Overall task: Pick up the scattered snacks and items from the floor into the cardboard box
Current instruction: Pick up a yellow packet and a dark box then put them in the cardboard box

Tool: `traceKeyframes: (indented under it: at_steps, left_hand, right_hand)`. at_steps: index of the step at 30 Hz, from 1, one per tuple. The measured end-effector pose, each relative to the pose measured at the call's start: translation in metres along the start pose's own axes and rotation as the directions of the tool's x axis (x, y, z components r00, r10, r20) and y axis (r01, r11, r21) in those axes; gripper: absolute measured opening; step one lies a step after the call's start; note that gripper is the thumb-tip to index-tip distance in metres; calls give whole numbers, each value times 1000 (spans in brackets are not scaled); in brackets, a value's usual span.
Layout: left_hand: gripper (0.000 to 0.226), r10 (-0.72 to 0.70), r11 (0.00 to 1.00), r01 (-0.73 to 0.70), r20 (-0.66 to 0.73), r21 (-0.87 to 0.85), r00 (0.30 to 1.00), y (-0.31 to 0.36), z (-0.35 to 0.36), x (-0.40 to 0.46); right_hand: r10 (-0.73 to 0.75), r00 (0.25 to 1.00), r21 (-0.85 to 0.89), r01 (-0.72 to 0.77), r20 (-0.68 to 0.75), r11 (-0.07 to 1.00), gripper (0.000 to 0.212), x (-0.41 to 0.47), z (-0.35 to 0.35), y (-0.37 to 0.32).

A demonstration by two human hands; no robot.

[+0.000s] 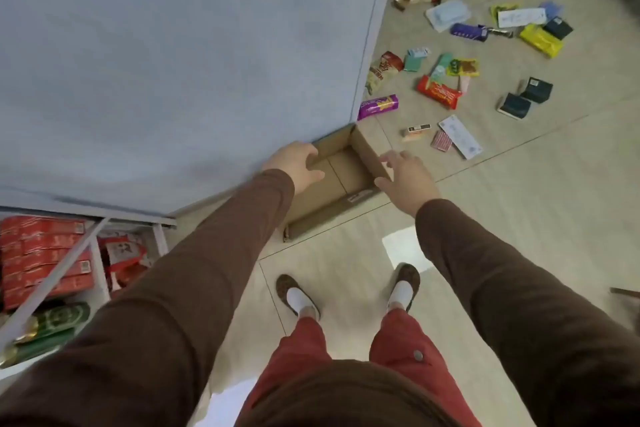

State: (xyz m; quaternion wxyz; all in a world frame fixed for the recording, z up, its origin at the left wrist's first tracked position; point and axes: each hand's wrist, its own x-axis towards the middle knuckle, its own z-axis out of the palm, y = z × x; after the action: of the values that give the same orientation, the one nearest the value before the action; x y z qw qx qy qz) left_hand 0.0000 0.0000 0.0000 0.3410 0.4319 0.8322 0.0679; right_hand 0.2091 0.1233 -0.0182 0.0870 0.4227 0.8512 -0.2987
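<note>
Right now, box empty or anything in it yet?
Empty where visible: the cardboard box shows bare floor inside. Left hand hides one corner; snacks lie outside on the floor.
</note>
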Motion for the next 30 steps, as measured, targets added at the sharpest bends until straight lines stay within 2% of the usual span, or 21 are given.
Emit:
traceKeyframes:
  at_steps: [14, 22, 30]
  left_hand:
    - [54, -17, 999, 12, 98, 51, 995, 245, 126, 95]
    - [52, -29, 998, 20, 143, 64, 989, 327, 134, 187]
    - [56, 11, 995, -31, 200, 99, 980, 423, 135, 295]
  right_hand:
    - [140, 990, 10, -140, 25, 990, 47, 11, -102, 252]
    - [211, 976, 12, -212, 47, 977, 46, 71, -154, 343]
    - [299, 953, 63, -301, 47, 951, 47, 140, -218, 431]
